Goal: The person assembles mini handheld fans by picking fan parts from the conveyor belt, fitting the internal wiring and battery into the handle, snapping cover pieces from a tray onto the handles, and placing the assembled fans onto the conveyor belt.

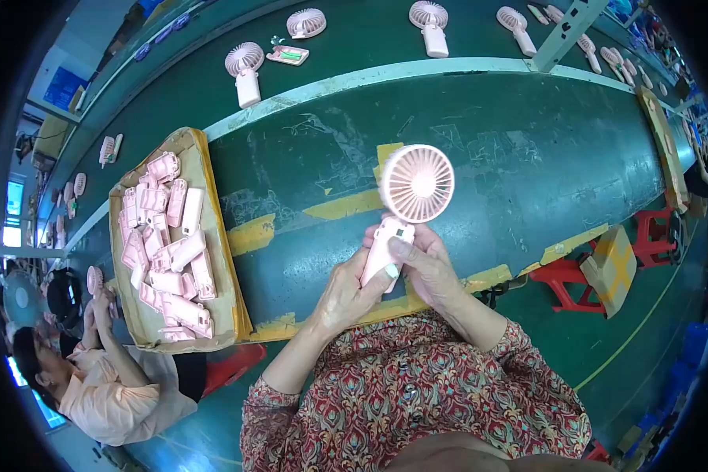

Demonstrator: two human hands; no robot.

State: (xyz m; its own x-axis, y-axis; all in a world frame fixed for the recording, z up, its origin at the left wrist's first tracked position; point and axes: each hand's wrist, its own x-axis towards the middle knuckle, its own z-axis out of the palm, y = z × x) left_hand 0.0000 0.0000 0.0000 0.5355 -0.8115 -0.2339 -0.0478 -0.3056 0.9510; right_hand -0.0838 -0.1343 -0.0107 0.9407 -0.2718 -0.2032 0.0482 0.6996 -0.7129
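Note:
A pink handheld fan point(421, 185) is held in front of me over the green work table, its round slatted head up and tilted to the right. My left hand point(344, 289) wraps round the handle point(380, 252) from the left, with the thumb along its lower part. From the other side my right hand point(430, 271) grips the same handle, its thumb pressed on the front near a small dark opening below the head. The fingers behind the handle are mostly hidden.
To the left stands a cardboard tray point(232, 295) with several pink handle shells point(182, 250). Beyond the table, pink fans point(246, 86) lie along a green belt behind a pale rail point(354, 82). A co-worker point(110, 385) sits at the lower left; red stools point(562, 279) and a carton point(612, 271) are right.

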